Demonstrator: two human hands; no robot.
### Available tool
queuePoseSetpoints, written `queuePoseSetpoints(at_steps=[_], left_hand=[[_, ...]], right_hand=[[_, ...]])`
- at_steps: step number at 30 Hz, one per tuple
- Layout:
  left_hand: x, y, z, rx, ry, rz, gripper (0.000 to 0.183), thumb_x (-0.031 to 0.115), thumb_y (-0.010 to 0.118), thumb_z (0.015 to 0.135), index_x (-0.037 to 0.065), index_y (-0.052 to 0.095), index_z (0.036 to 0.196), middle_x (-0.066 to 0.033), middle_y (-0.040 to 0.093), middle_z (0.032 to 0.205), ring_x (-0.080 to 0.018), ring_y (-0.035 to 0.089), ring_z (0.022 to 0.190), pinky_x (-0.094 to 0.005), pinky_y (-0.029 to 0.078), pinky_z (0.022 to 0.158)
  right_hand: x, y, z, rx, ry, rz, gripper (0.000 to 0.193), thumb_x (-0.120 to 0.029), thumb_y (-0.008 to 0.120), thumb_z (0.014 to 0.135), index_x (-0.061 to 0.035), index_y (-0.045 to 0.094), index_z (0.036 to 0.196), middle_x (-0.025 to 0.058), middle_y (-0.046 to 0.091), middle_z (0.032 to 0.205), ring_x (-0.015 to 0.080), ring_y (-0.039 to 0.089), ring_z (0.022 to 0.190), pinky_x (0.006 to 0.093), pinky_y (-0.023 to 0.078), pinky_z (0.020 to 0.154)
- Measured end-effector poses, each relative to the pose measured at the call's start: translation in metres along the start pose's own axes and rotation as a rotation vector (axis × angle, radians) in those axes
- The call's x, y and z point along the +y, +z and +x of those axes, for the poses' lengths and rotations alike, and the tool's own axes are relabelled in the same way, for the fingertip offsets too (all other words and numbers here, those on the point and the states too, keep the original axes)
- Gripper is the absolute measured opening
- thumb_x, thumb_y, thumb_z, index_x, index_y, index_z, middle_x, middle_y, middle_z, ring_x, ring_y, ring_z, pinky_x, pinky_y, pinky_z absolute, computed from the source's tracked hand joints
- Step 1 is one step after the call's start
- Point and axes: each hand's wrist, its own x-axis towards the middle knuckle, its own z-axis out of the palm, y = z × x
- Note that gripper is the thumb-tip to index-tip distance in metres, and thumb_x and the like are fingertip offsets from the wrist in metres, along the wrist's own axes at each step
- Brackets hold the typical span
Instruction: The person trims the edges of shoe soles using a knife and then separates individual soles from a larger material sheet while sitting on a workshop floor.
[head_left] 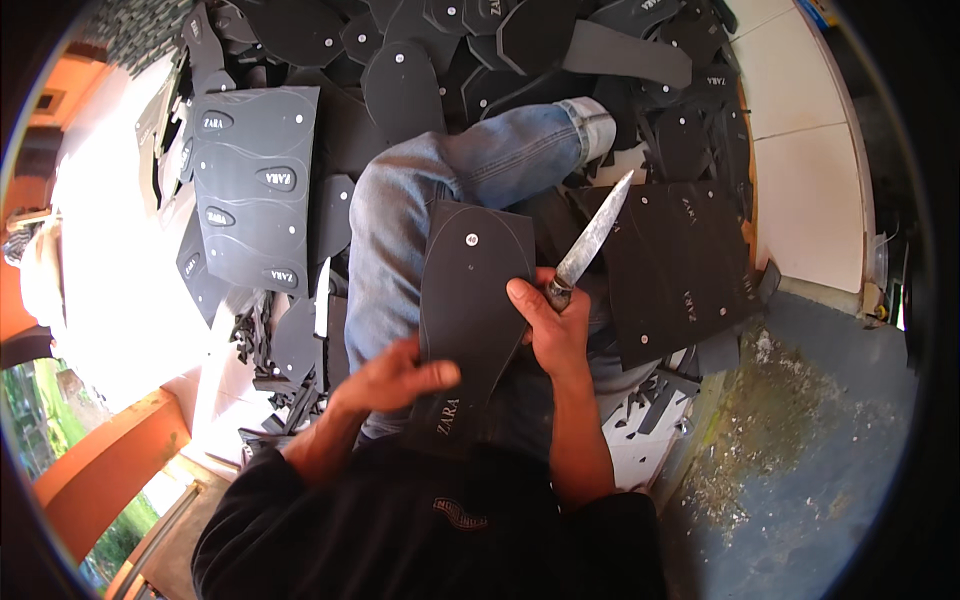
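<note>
My right hand (560, 325) is closed around the handle of a knife (597, 235), its bare blade pointing up and to the right. The same hand's thumb rests on the right edge of a black foam sole sheet (475, 305), pinching it. Curved outlines, a round white mark and white lettering show on this sheet, which stands tilted in front of my lap. At its lower left edge is my left hand (390, 378), slightly blurred, the thumb stretched across the sheet's front and apart from the fingers. Those fingertips are partly hidden at the edge.
A printed black foam sheet (255, 190) lies to the left of my bent leg (400, 200). Another dark sheet (680, 270) lies to the right. Cut foam soles (400, 85) pile up beyond. Narrow offcuts (290, 400) litter the floor near a pale blade-like strip (322, 300).
</note>
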Motion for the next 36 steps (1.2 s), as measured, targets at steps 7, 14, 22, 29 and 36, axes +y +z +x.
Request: queuePoseSetpoints(at_steps=[7, 14, 22, 29, 36], left_hand=[[0.026, -0.003, 0.062, 0.313, -0.159, -0.179, 0.044, 0.04, 0.068, 0.082, 0.0, 0.063, 0.101, -0.0056, 0.065, 0.079, -0.0105, 0.062, 0.065, -0.0225, 0.05, 0.057], [0.029, 0.01, 0.065, 0.243, -0.309, -0.092, 0.045, 0.043, 0.068, 0.081, 0.001, 0.066, 0.095, -0.0048, 0.066, 0.075, -0.0098, 0.061, 0.061, -0.0215, 0.049, 0.054], [0.04, 0.017, 0.067, 0.183, -0.32, -0.027, 0.041, 0.039, 0.067, 0.083, 0.001, 0.067, 0.099, -0.0043, 0.066, 0.078, -0.0092, 0.062, 0.069, -0.0212, 0.049, 0.058], [0.043, 0.021, 0.068, 0.113, -0.264, 0.005, 0.032, 0.029, 0.066, 0.086, 0.0, 0.066, 0.1, -0.0039, 0.067, 0.08, -0.0089, 0.062, 0.071, -0.0226, 0.05, 0.062], [0.047, 0.027, 0.064, -0.042, -0.291, -0.07, 0.032, 0.03, 0.065, 0.087, 0.001, 0.065, 0.101, -0.0032, 0.066, 0.087, -0.0079, 0.059, 0.079, -0.0226, 0.048, 0.072]], right_hand=[[0.015, -0.011, -0.053, 0.099, 0.016, -0.179, 0.026, -0.019, 0.065, 0.087, -0.002, 0.054, 0.071, -0.0011, 0.046, 0.051, 0.0079, 0.043, 0.046, 0.0272, 0.033, 0.043], [0.042, -0.048, -0.099, 0.289, -0.14, -0.817, 0.037, -0.016, 0.065, 0.086, -0.002, 0.043, 0.059, 0.0074, 0.038, 0.044, 0.0105, 0.034, 0.042, 0.0305, 0.03, 0.04], [0.046, -0.048, -0.109, 0.255, -0.082, -0.803, 0.031, -0.013, 0.062, 0.084, -0.0016, 0.046, 0.06, 0.0125, 0.045, 0.045, 0.0218, 0.046, 0.037, 0.0344, 0.034, 0.04], [0.02, -0.049, -0.075, 0.129, -0.085, -0.929, 0.021, -0.011, 0.062, 0.081, -0.001, 0.051, 0.066, 0.0181, 0.052, 0.051, 0.0378, 0.056, 0.05, 0.0424, 0.04, 0.047], [-0.011, -0.038, -0.01, 0.111, -0.239, -0.765, 0.02, -0.018, 0.064, 0.081, 0.0002, 0.058, 0.075, 0.0179, 0.058, 0.06, 0.0363, 0.056, 0.051, 0.0407, 0.043, 0.053]])
